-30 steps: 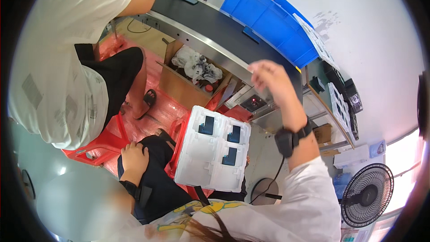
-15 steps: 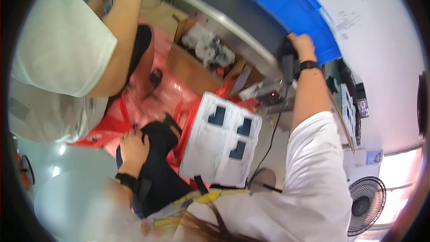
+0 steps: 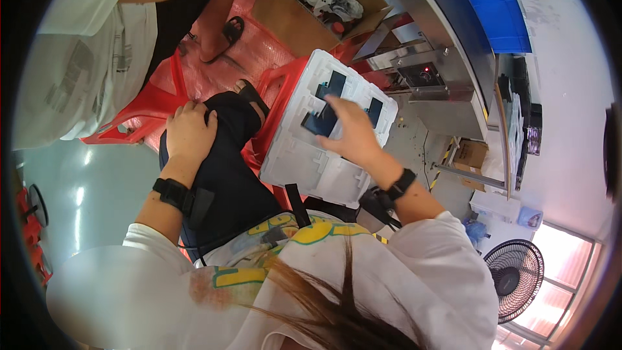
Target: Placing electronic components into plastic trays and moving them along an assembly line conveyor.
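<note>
A white moulded tray [image 3: 298, 161] with shallow compartments rests on a red stool [image 3: 275, 94] in front of me. Over its left middle part, my right hand [image 3: 355, 131] grips a dark flat rectangular panel [image 3: 317, 123] by its edges, between thumb and fingers. A dark panel [image 3: 335, 83] lies in the tray's far compartment, and another panel [image 3: 375, 110] lies to the right, partly behind my fingers. My hand hides part of the tray. My left hand [image 3: 192, 131] lies open on my dark-trousered knee, holding nothing.
Another person's bare leg [image 3: 217, 35] and sandal are at the far left. Beyond the tray stands a cardboard box [image 3: 291, 13] of crumpled plastic. At right are a metal bench [image 3: 447, 39] with a control panel, a blue bin [image 3: 492, 6] and a fan [image 3: 515, 279].
My right hand has come back from beside the blue bin on the bench to the tray, where it holds a dark panel. My left hand stays on my knee. The view has shifted.
</note>
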Demonstrator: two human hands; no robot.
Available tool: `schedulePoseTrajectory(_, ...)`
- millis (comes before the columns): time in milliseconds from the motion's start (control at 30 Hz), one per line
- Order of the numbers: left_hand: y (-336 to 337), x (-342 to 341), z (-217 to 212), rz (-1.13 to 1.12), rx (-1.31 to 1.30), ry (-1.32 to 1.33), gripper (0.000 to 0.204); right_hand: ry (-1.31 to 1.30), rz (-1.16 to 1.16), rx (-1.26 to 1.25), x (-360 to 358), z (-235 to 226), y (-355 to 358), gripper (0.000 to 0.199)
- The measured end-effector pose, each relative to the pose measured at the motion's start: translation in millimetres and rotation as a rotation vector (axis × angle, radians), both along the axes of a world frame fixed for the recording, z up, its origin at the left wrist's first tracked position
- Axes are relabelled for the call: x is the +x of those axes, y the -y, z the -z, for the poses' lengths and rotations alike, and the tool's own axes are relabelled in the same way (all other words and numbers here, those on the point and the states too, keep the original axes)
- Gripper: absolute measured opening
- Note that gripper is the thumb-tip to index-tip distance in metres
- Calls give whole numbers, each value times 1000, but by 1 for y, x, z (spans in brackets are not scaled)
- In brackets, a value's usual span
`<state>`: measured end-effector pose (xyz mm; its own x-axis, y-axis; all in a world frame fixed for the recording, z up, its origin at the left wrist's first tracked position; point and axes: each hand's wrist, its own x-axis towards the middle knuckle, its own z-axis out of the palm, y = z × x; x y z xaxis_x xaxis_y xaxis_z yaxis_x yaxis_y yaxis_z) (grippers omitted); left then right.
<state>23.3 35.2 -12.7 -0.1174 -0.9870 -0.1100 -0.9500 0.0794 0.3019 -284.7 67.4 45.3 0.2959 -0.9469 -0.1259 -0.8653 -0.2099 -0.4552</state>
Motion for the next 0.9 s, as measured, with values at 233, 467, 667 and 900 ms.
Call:
schedulePoseTrajectory(233,-3,-6,-3,22,23,6,28,222,81,-39,-1,3,0,55)
schedulePoseTrajectory(467,2,-7,-6,20,-17,31,27,537,487,-527,-13,-155,71,20)
schedulePoseTrajectory(667,5,-40,-20,275,-195,-250,17,101,597,-888,-128,-209,182,33)
schedulePoseTrajectory(900,-13,-166,9,770,-194,-327,43,-327,1088,-273,-258,-148,257,72)
